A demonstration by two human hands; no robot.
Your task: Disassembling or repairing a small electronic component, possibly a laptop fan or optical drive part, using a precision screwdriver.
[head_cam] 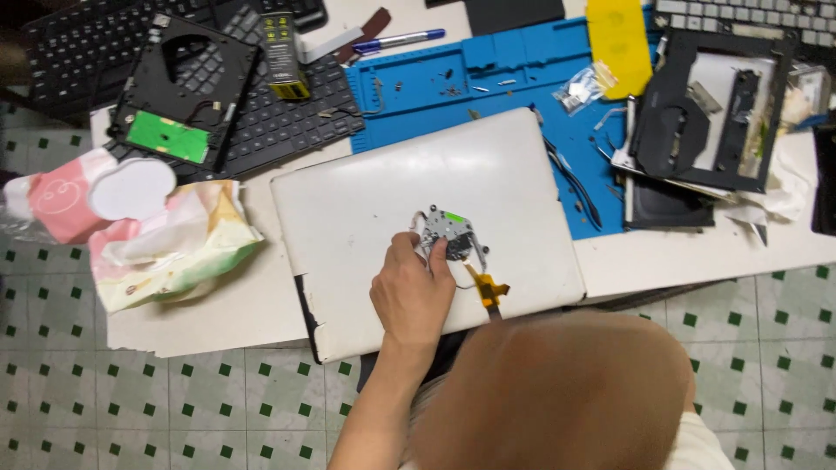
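Note:
My left hand (412, 294) reaches up from the bottom edge onto a closed white laptop (366, 196) lying on the table. Its thumb and fingertips pinch the left side of a small grey metal drive mechanism (453, 231) that rests on the lid. The mechanism carries a green sticker on top, and an orange flex cable (489, 289) trails from it towards me. My right hand is not in view. A large blurred tan shape (557, 392) close to the camera hides the lower right.
A blue repair mat (488, 70) with loose screws lies behind the laptop, with black tweezers (575, 187) on its right part. Black keyboards and an opened drive with a green board (170, 135) sit far left. Black drive frames (705, 113) lie right, crumpled bags (165, 248) left.

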